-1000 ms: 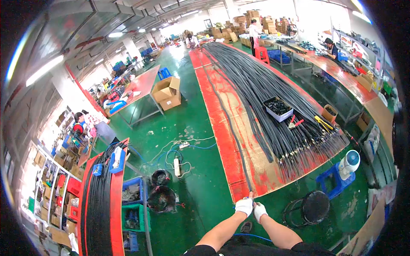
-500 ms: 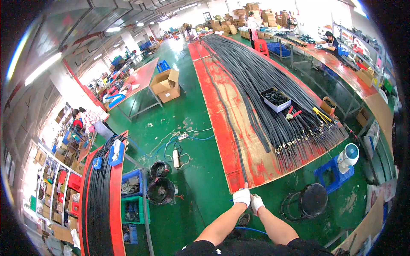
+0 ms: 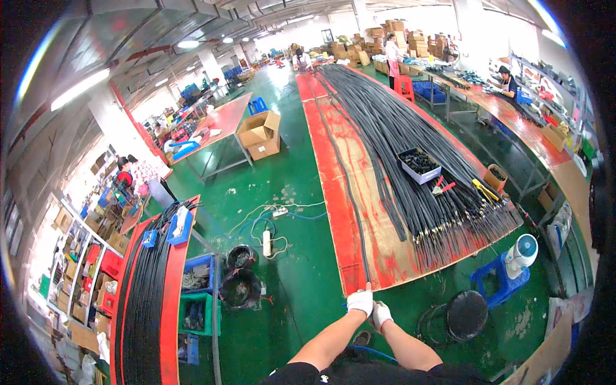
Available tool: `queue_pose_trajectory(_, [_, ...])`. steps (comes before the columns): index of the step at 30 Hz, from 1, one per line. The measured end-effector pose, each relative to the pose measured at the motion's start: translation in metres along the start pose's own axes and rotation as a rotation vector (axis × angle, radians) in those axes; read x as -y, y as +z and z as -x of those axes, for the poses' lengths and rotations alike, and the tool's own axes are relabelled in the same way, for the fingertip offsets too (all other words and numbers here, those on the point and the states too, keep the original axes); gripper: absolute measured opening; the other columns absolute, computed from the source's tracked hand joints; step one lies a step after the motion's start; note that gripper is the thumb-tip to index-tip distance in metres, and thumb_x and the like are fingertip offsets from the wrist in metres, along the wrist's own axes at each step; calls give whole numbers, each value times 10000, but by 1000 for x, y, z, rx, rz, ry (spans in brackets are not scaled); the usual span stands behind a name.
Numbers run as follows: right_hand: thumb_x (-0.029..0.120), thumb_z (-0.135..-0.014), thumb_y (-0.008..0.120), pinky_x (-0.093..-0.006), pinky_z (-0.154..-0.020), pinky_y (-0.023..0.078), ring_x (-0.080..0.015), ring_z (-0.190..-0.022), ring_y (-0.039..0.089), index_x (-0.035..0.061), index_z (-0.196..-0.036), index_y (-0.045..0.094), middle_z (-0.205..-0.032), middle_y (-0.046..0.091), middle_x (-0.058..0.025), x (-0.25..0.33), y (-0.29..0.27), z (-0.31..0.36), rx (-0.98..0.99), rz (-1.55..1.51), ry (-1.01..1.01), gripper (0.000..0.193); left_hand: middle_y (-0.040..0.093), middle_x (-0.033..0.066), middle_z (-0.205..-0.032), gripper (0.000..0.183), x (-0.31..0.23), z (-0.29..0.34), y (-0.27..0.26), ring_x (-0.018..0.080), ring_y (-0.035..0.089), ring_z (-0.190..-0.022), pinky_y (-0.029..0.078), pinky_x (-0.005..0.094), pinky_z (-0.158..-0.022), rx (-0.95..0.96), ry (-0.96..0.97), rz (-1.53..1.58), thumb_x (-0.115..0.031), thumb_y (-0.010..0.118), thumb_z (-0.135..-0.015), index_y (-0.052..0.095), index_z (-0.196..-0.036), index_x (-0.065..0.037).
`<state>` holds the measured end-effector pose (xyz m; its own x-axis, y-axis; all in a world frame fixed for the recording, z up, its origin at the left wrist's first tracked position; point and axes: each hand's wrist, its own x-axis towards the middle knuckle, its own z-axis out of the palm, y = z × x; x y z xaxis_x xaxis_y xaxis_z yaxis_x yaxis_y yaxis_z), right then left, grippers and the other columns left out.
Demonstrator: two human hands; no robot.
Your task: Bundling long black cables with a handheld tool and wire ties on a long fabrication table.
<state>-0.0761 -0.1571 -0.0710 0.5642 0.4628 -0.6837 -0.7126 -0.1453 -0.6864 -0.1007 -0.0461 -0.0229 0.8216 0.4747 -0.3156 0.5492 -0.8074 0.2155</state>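
gloved left hand (image 3: 360, 300) and right hand (image 3: 380, 315) grasp a black cable (image 3: 351, 192) on the long red table (image 3: 326, 160) (green floor (image 3: 289, 192) around).

Both hands wear white knitted work gloves: left hand (image 3: 360, 301), right hand (image 3: 381, 315). The gloves end at the wrists. The forearms are bare, without sleeves. A dark, black garment covers the torso at the lower edge.
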Motion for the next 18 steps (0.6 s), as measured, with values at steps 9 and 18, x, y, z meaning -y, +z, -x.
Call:
queue_pose_trajectory(9, [307, -1082, 539, -377, -432, 383, -177, -482, 487, 93, -1143, 616, -690, 572, -52, -15, -6, 6, -32, -62, 28, 234, 694, 227, -1192, 537, -2, 12, -2, 395, 717, -1056, 569, 516, -902, -14, 54, -36, -287, 446, -1059, 428, -1558, -88])
queue_pose_trajectory(18, [314, -1078, 548, -363, -471, 395, -177, -553, 514, 75, -1252, 620, -751, 595, -54, -12, -15, 4, -34, 18, 43, 304, 696, 221, -1187, 564, -3, 5, 8, 396, 714, -1062, 567, 511, -897, 21, 38, -32, -312, 471, -1051, 415, -1573, -106])
